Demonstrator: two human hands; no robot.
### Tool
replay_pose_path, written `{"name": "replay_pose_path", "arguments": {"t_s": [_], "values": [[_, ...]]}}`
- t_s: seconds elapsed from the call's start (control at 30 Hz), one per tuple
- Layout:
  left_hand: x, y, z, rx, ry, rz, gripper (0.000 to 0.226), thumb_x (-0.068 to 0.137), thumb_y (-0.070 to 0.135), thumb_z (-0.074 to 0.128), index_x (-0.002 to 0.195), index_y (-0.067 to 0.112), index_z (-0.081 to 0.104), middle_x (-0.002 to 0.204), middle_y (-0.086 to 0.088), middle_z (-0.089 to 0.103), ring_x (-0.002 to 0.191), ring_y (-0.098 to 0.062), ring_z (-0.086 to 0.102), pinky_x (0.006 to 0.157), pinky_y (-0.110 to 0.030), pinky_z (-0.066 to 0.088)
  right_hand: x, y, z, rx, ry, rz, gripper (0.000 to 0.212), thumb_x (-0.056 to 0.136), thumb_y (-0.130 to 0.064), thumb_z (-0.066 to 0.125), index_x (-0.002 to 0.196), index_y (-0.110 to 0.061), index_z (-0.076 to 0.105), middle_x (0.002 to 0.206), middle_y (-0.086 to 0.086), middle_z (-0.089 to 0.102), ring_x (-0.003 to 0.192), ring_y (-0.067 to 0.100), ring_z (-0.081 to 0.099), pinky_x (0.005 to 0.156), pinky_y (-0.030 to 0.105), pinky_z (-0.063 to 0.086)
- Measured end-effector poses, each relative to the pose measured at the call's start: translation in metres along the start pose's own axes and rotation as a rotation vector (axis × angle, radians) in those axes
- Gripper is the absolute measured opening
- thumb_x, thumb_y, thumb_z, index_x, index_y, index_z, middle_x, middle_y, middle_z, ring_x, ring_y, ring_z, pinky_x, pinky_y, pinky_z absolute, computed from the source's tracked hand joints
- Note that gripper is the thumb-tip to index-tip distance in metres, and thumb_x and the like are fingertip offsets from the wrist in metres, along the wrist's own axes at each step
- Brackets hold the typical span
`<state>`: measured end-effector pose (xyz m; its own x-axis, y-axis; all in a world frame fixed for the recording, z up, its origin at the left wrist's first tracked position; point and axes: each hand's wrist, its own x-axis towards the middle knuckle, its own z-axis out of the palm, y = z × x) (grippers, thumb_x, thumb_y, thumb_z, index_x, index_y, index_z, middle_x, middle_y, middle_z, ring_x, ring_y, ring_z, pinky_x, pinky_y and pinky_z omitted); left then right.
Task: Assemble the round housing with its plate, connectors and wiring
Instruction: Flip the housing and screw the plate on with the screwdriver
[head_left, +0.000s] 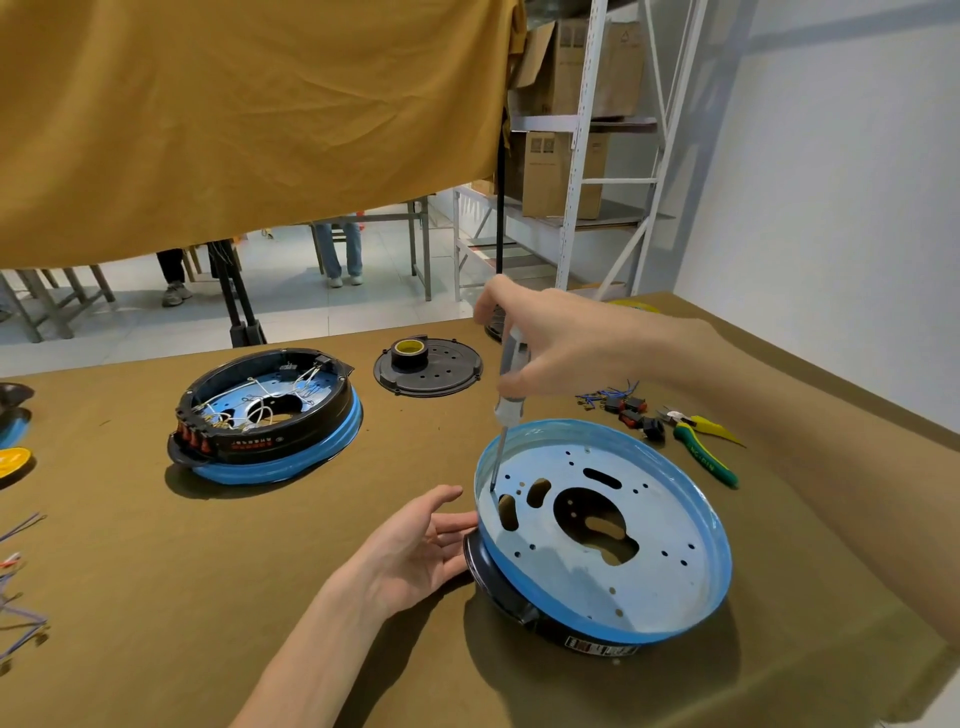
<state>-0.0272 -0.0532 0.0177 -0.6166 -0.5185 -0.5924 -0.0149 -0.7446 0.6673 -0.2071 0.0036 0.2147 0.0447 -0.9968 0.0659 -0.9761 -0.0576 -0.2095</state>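
A round blue-rimmed housing (675, 613) lies in front of me with its perforated metal plate (654, 525) facing up. My right hand (550, 338) grips a clear-handled screwdriver (508, 395) held nearly upright, its tip touching the plate near the left rim. My left hand (415, 545) rests with straight fingers against the housing's black left handle (475, 561). A second housing (265, 415), with white wiring and red switches fitted, sits at the left.
A black round cover (447, 374) carrying a roll of yellow tape (409, 352) lies behind. Red and black connectors (631, 408) and green-yellow pliers (704, 447) lie at the right. Loose wires (21, 587) lie at the left edge. Shelving with boxes stands beyond the table.
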Motion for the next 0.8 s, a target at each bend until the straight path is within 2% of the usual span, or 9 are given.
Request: {"name": "replay_pose_path", "arguments": {"t_s": [0.07, 0.13, 0.23, 0.33, 0.47, 0.53, 0.6, 0.7, 0.8], "values": [[-0.0001, 0.0004, -0.0005, -0.006, -0.009, -0.007, 0.046, 0.097, 0.032, 0.065, 0.116, -0.010, 0.069, 0.113, -0.027, 0.074, 0.093, -0.031, 0.077, 0.067, -0.034, 0.063, 0.0019, -0.0007, 0.0022, -0.097, 0.092, -0.009, 0.043, 0.096, -0.049, 0.065, 0.123, -0.029, 0.039, 0.092, -0.002, 0.067, 0.063, 0.011, 0.065, 0.054, 0.030, 0.050], [0.0001, 0.0004, -0.0009, -0.002, -0.010, -0.007, 0.045, 0.098, 0.031, 0.064, 0.116, -0.010, 0.070, 0.113, -0.027, 0.074, 0.091, -0.030, 0.077, 0.067, -0.034, 0.063, 0.0030, 0.0008, 0.0050, -0.107, 0.106, -0.012, 0.047, 0.095, -0.054, 0.063, 0.127, -0.029, 0.039, 0.091, -0.003, 0.065, 0.071, 0.010, 0.061, 0.059, 0.033, 0.048], [0.0003, -0.0002, -0.0023, -0.023, -0.011, -0.010, 0.042, 0.097, 0.027, 0.065, 0.115, -0.010, 0.072, 0.114, -0.027, 0.073, 0.091, -0.031, 0.076, 0.072, -0.037, 0.065, 0.0009, 0.0031, 0.0024, 0.030, 0.014, -0.013, 0.050, 0.091, -0.041, 0.071, 0.128, -0.031, 0.038, 0.086, -0.007, 0.065, 0.069, 0.008, 0.062, 0.059, 0.031, 0.044], [-0.0002, -0.0002, -0.0023, -0.028, -0.008, -0.012, 0.039, 0.097, 0.025, 0.065, 0.114, -0.010, 0.072, 0.113, -0.027, 0.073, 0.091, -0.031, 0.075, 0.074, -0.037, 0.065, 0.0029, 0.0033, 0.0056, -0.142, 0.150, -0.023, 0.041, 0.097, -0.052, 0.061, 0.124, -0.028, 0.041, 0.088, -0.010, 0.070, 0.066, 0.006, 0.059, 0.055, 0.028, 0.038], [-0.0012, 0.0001, -0.0007, -0.039, 0.004, -0.007, 0.037, 0.097, 0.023, 0.066, 0.110, -0.011, 0.073, 0.113, -0.028, 0.073, 0.085, -0.031, 0.077, 0.067, -0.036, 0.064, 0.0033, 0.0057, 0.0028, 0.035, 0.023, -0.007, 0.045, 0.094, -0.041, 0.070, 0.125, -0.032, 0.039, 0.075, -0.011, 0.067, 0.066, 0.005, 0.063, 0.055, 0.026, 0.046], [-0.0010, 0.0000, -0.0008, -0.042, 0.010, -0.007, 0.036, 0.097, 0.022, 0.065, 0.110, -0.011, 0.072, 0.110, -0.027, 0.074, 0.082, -0.030, 0.077, 0.065, -0.035, 0.064, 0.0048, 0.0062, 0.0039, -0.085, 0.119, -0.008, 0.040, 0.096, -0.050, 0.064, 0.123, -0.030, 0.042, 0.071, -0.008, 0.063, 0.057, 0.007, 0.064, 0.049, 0.027, 0.044], [-0.0013, -0.0002, -0.0003, -0.026, 0.016, -0.002, 0.036, 0.098, 0.023, 0.065, 0.110, -0.010, 0.072, 0.108, -0.026, 0.075, 0.081, -0.029, 0.077, 0.064, -0.035, 0.063, 0.0059, 0.0045, 0.0062, -0.151, 0.158, -0.009, 0.047, 0.096, -0.057, 0.060, 0.129, -0.028, 0.042, 0.075, -0.009, 0.058, 0.063, 0.007, 0.058, 0.051, 0.029, 0.041], [-0.0007, -0.0006, -0.0005, -0.025, 0.024, 0.002, 0.035, 0.097, 0.022, 0.065, 0.108, -0.010, 0.073, 0.109, -0.026, 0.075, 0.081, -0.028, 0.077, 0.064, -0.034, 0.063, 0.0060, 0.0060, 0.0034, 0.028, 0.012, -0.035, 0.053, 0.092, -0.041, 0.070, 0.132, -0.032, 0.035, 0.077, -0.003, 0.065, 0.060, 0.010, 0.063, 0.051, 0.032, 0.049], [-0.0005, 0.0000, -0.0009, -0.009, 0.028, 0.006, 0.032, 0.096, 0.022, 0.066, 0.105, -0.008, 0.073, 0.102, -0.023, 0.076, 0.079, -0.027, 0.076, 0.064, -0.033, 0.062, 0.0075, 0.0053, 0.0052, -0.106, 0.129, -0.057, 0.049, 0.096, -0.056, 0.061, 0.129, -0.031, 0.035, 0.084, -0.004, 0.069, 0.052, 0.009, 0.066, 0.054, 0.034, 0.058]]}}
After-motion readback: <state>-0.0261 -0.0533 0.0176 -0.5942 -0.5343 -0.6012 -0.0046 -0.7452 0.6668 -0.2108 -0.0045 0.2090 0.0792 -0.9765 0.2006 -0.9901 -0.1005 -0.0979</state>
